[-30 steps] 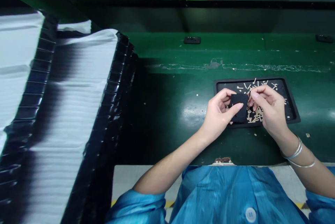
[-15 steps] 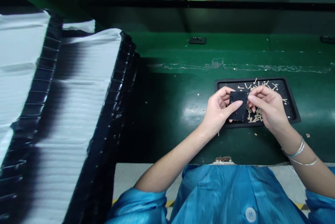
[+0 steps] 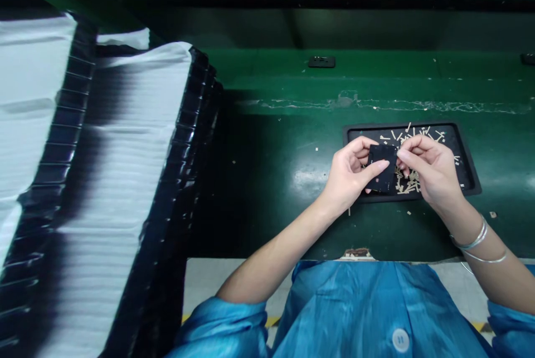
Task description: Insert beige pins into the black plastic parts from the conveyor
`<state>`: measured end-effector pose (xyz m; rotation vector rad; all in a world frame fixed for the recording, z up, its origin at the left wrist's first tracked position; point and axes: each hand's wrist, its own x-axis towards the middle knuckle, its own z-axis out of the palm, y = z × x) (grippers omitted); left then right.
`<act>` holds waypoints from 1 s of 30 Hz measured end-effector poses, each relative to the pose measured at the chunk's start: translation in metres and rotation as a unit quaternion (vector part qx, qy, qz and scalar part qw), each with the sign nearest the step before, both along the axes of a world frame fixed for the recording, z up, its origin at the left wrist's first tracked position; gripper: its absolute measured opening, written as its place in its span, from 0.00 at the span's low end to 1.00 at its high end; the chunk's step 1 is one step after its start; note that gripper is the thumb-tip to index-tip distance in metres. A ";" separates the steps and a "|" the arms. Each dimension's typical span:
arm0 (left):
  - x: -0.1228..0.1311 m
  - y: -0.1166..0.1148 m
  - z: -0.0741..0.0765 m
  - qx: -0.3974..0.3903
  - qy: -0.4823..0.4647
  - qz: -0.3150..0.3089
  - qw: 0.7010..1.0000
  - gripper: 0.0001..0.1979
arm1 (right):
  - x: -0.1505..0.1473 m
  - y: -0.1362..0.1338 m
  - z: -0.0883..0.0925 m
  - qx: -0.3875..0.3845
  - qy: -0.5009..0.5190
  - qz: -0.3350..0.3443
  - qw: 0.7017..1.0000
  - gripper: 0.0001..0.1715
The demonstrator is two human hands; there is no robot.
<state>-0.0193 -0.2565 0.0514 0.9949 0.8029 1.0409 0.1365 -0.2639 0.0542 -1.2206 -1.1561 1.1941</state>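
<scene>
My left hand [image 3: 350,173] is closed on a flat black rectangular plate [image 3: 381,169], with the thumb across its face and fingers behind. Small holes or marks show on that face. At the plate's upper right edge, my right hand [image 3: 432,167] pinches thumb and forefinger together; whatever lies between the tips is too small to make out. Both hands are over a shallow black tray [image 3: 471,171] strewn with small pale strips [image 3: 407,185].
Stacked black trays with white sheets [image 3: 137,140] fill the left side. A small black part [image 3: 321,62] lies on the green surface [image 3: 267,179] at the back, another [image 3: 527,59] at the far right edge. Loose pale bits dot the bench.
The black parts at the back have shifted slightly to the right. Both hands keep nearly the same pose at the plate, which has barely moved. The view has tilted a little.
</scene>
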 end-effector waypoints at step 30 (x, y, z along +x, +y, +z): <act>0.000 0.000 -0.001 0.216 0.231 0.030 0.948 0.26 | 0.003 -0.002 0.000 0.063 0.043 0.028 0.997 0.10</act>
